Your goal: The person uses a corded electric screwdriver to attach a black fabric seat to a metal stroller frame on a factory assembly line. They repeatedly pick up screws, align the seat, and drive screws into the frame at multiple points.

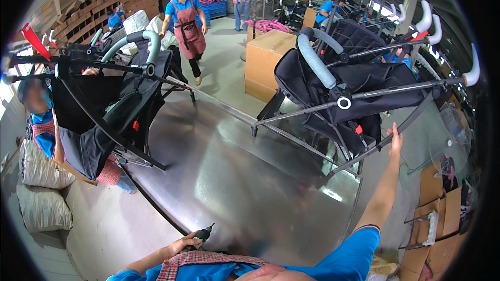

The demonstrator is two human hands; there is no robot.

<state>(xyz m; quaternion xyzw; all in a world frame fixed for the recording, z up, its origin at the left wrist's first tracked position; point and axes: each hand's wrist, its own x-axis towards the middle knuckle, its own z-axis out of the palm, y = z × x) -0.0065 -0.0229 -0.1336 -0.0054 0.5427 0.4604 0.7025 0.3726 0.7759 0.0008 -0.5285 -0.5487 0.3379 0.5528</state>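
Observation:
Low in front of my body, my left hand is wrapped round a dark power screwdriver with its bit pointing up and right. My right arm reaches out to the right, and my right hand grips a black leg tube of a stroller frame. That stroller has a black fabric seat, a grey padded bumper bar and white handle grips. It rests on the far right part of a shiny metal table. Another black stroller stands on the left part of the table.
A co-worker is beside the left stroller; a person in a red apron is beyond the table. Cardboard boxes stand behind the table, and opened cartons lie lower right near a fan. White sacks are stacked at left.

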